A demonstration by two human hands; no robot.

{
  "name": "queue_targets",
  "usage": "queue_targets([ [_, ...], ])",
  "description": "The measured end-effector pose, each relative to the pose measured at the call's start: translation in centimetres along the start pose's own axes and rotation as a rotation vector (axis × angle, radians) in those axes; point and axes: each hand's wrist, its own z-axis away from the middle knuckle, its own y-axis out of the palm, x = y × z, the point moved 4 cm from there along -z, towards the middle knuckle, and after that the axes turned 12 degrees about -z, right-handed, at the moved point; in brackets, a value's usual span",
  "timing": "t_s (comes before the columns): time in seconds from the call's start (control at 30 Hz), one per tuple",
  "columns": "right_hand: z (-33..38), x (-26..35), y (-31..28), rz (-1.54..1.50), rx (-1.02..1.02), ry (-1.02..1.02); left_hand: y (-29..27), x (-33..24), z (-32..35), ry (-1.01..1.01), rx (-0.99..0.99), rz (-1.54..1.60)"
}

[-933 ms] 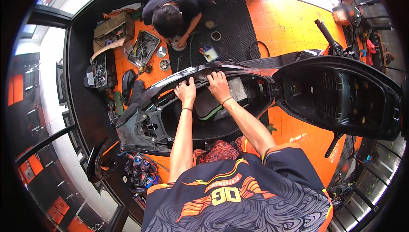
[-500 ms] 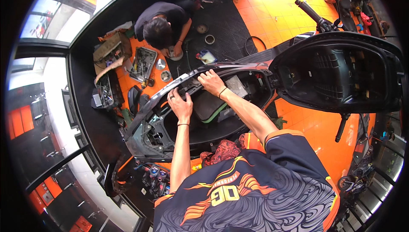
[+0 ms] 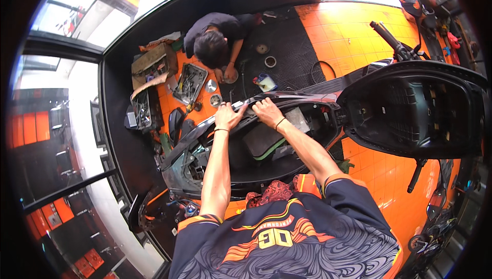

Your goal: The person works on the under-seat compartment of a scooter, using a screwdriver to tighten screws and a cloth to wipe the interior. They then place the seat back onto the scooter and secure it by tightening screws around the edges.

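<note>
A scooter with its seat [image 3: 410, 112] tipped up lies across in front of me. Along its far side runs a dark, glossy side panel [image 3: 201, 127]. My left hand [image 3: 228, 117] is closed over the panel's upper edge, its thumb toward me. Close by on the right, my right hand [image 3: 266, 112] grips the same edge with bent fingers; the fingertips of both hands are partly hidden. Below my hands opens the black storage well [image 3: 233, 156], where a dark pouch with a green edge [image 3: 265, 138] lies. A clear plastic packet [image 3: 296, 119] sits beside the pouch.
Beyond the scooter a person [image 3: 215, 43] crouches on the floor, hands on a round metal part. Around them are a tray of tools [image 3: 190, 84], a cardboard box [image 3: 154, 66] and a black ribbed mat [image 3: 289, 48]. The scooter's handlebar [image 3: 387, 38] juts out at right.
My left hand has moved away from me and rightward onto the panel edge, closer to my right hand. My right hand stays at the panel. The whole view has shifted a little.
</note>
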Motion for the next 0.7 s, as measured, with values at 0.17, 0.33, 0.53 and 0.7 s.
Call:
queue_targets([
  [0.17, 0.1, 0.2, -0.5, -0.040, -0.001, 0.091, 0.3, -0.5, 3.1, 0.189, -0.170, -0.100],
  [0.33, 0.1, 0.4, -1.3, -0.093, -0.022, 0.093, 3.3, -1.7, 9.6, -0.257, -0.484, 0.538],
  [0.53, 0.1, 0.3, -1.0, -0.028, 0.027, 0.056, 5.3, -3.1, 6.8, -0.451, 0.041, 1.282],
  [0.7, 0.1, 0.6, -1.3, -0.070, -0.035, 0.037, 5.6, -2.2, 4.6, -0.573, 0.246, 1.835],
])
